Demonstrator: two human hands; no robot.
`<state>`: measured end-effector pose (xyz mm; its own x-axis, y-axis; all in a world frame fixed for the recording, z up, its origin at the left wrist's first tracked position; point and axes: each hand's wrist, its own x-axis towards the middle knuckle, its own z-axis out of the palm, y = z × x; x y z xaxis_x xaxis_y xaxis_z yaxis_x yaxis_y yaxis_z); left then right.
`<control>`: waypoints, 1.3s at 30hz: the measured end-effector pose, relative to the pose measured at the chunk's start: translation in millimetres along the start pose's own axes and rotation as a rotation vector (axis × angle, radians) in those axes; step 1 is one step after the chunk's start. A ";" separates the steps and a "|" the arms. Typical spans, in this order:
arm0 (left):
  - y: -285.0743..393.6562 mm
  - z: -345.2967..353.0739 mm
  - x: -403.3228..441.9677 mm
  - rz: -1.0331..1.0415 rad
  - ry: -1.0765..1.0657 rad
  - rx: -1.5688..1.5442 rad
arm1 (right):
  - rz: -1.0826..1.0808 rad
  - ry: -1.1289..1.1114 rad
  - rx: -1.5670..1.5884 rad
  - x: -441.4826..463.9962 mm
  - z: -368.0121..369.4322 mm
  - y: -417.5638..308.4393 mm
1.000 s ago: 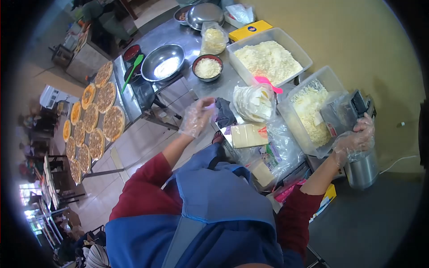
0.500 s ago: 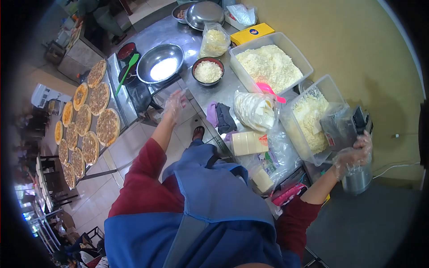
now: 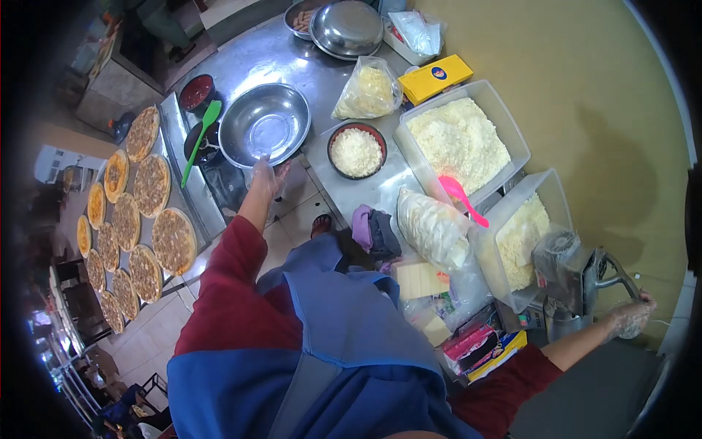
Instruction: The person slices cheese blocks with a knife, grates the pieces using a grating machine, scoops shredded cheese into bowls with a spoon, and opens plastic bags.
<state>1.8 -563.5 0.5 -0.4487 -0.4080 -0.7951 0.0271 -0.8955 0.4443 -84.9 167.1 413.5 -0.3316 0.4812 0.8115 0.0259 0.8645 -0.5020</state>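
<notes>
My left hand [image 3: 267, 179], in a clear plastic glove, reaches the near rim of a wide metal bowl [image 3: 245, 132]. Its fingers are apart; a fingertip overlaps the rim, and firm contact is unclear. Far right, my gloved right hand [image 3: 630, 316] is closed around the end of the grey lever handle [image 3: 620, 279] of a grating machine [image 3: 563, 267]. The machine's head leans over a clear plastic bin [image 3: 556, 186] holding pale shredded cheese [image 3: 523, 238]. A second bin [image 3: 515, 135] of shredded cheese stands behind it, with a pink spoon [image 3: 462, 197] at its corner.
Round topped flatbreads [image 3: 152, 184] cover the left table beside a green spatula [image 3: 201, 139]. Near the bins are a small bowl of shreds [image 3: 357, 152], a filled plastic bag [image 3: 435, 230], pale blocks [image 3: 418, 280] and a yellow box [image 3: 436, 79]. A metal lid [image 3: 347, 28] lies at the back.
My right hand has moved from the machine's body out to its lever handle, which now swings to the right. My left hand has come up against the metal bowl. The view has shifted slightly.
</notes>
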 end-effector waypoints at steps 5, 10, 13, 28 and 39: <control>-5.6 25.0 -10.1 0.108 0.060 0.070 | -0.211 -0.094 -0.250 64.4 6.3 46.2; 26.5 98.5 -64.0 0.319 -0.373 0.309 | -0.387 -0.140 -0.634 94.2 12.0 53.6; 56.5 176.6 -50.7 0.389 -0.613 0.459 | -0.311 -0.136 -0.726 120.4 23.3 70.4; -57.3 412.8 11.4 -0.068 -0.812 0.995 | -0.038 -0.422 -0.571 211.1 77.9 151.0; -84.9 409.2 65.6 -0.127 -0.651 1.128 | 0.293 -0.314 -0.141 151.4 101.5 91.2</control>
<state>-395.5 -441.5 79.6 -0.7481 0.1121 -0.6540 -0.6634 -0.1504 0.7330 -228.4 304.0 460.2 -0.5610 0.6598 0.4999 0.2821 0.7201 -0.6339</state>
